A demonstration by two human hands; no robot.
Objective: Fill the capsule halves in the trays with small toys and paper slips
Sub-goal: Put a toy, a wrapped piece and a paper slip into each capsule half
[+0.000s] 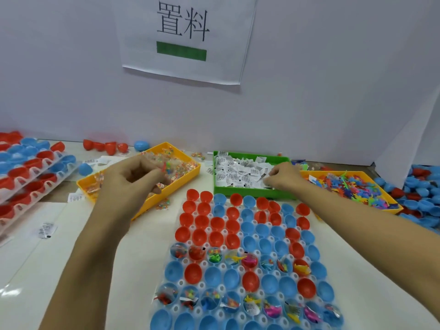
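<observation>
A clear tray [223,265] in front of me holds several red and blue capsule halves [215,236]; two rows carry small toys and slips, the others are bare. My left hand [133,177] hovers over the yellow bin of clear sachets [183,163], fingers curled and pinching several sachets with coloured beads. My right hand [283,177] reaches into the green bin of white paper slips [238,175], fingertips pinching at slips near its right edge.
A second yellow bin of bright plastic toys [352,186] sits at the right, with loose blue and red halves [421,189] beyond it. Stacked trays of halves [26,167] stand at the left. A white wall with a printed sign [183,36] closes the back. Stray slips [46,231] lie on the table.
</observation>
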